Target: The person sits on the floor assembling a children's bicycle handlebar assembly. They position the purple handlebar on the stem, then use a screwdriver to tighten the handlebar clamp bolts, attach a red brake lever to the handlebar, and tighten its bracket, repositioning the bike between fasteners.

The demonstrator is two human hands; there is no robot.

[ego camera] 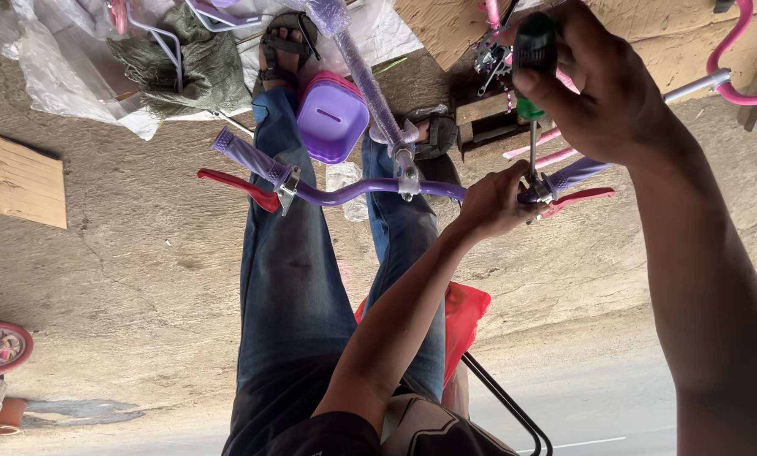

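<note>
Fingers [556, 89] of the right hand [602, 97] are closed tight round the black-and-green handle of a metal-shafted screwdriver [532, 67]. It stands upright with the tip down at the clamp of the red plastic brake lever [583, 199]. The left hand [492, 203] is wrapped round the purple curved metal handlebar [370, 191] just beside that clamp, touching the bar and steadying it.

Step in hand, as a judgement: working the clamp screw on this lever. The next move calls for keeping the shaft straight on the screw and the bar held firm; whether the tip is seated can't be told, it's too small.

The clamp lies just below the right fingers, a shaft's length away, and right against the left fingers.

Farther along the bar are a second red brake lever [236, 186] and a purple ribbed grip [245, 155]. Beyond sits a purple plastic basket [332, 118], near sandalled feet on the concrete floor [142, 253].
</note>
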